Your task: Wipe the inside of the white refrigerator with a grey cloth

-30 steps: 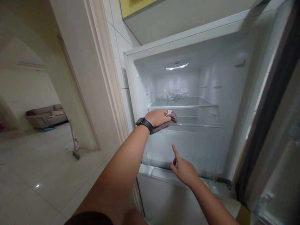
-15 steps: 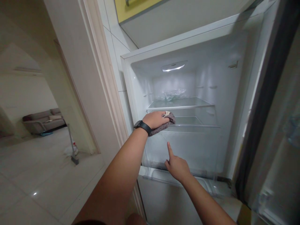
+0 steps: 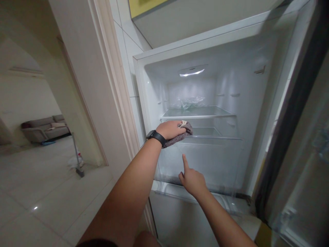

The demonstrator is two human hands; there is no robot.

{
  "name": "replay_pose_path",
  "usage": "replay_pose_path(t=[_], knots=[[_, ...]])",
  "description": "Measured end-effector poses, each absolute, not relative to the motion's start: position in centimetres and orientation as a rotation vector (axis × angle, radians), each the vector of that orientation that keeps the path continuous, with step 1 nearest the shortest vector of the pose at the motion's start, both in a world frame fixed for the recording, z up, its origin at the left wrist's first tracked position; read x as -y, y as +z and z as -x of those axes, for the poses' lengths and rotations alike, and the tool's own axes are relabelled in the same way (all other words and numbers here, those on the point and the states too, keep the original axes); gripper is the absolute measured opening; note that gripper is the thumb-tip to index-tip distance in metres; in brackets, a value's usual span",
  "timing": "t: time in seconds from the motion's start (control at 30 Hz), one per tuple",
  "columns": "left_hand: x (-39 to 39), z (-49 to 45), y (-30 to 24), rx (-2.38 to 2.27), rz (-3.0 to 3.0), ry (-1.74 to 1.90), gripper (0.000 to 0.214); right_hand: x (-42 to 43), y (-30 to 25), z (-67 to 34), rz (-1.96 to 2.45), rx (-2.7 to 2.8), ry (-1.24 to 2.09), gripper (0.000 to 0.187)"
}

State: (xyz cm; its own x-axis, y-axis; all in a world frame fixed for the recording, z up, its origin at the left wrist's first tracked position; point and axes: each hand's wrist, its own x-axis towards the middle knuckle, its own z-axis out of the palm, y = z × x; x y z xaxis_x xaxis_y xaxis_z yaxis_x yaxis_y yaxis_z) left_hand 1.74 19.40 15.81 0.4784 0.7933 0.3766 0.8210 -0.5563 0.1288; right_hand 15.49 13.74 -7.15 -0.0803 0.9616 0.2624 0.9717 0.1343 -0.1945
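I face an open white fridge (image 3: 144, 82). My left hand (image 3: 170, 129), with a black watch on the wrist, grips a grey cloth (image 3: 183, 133) pressed on the left end of the lower glass shelf (image 3: 218, 137). My right hand (image 3: 191, 178) is lower, its index finger stretched up and touching the front of the clear drawer (image 3: 218, 164); the other fingers are curled with nothing in them. A crumpled clear plastic bag (image 3: 190, 102) lies at the back of the upper glass shelf (image 3: 203, 113).
The fridge door (image 3: 303, 144) stands open at the right. A pale door frame (image 3: 113, 85) borders the fridge on the left. Beyond it lie a tiled floor, a broom (image 3: 77, 161) and a sofa (image 3: 43, 127) far off. A yellow cupboard front (image 3: 144, 7) is overhead.
My right hand has moved left and slightly up along the drawer front, index finger still pointing. My left hand and cloth have stayed on the shelf.
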Motion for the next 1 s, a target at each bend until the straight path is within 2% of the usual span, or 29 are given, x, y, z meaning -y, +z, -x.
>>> replay_pose_path(t=[0.57,1.0], knots=[[-19.4,-1.7,15.5,1.475,2.593,-0.61,0.049,-12.7,-8.2,-16.3,1.949,2.066,-0.017,0.082],[-19.4,-1.6,15.6,1.433,2.634,-0.618,0.049,-13.2,-8.7,-15.5,1.964,2.129,-0.19,0.084]])
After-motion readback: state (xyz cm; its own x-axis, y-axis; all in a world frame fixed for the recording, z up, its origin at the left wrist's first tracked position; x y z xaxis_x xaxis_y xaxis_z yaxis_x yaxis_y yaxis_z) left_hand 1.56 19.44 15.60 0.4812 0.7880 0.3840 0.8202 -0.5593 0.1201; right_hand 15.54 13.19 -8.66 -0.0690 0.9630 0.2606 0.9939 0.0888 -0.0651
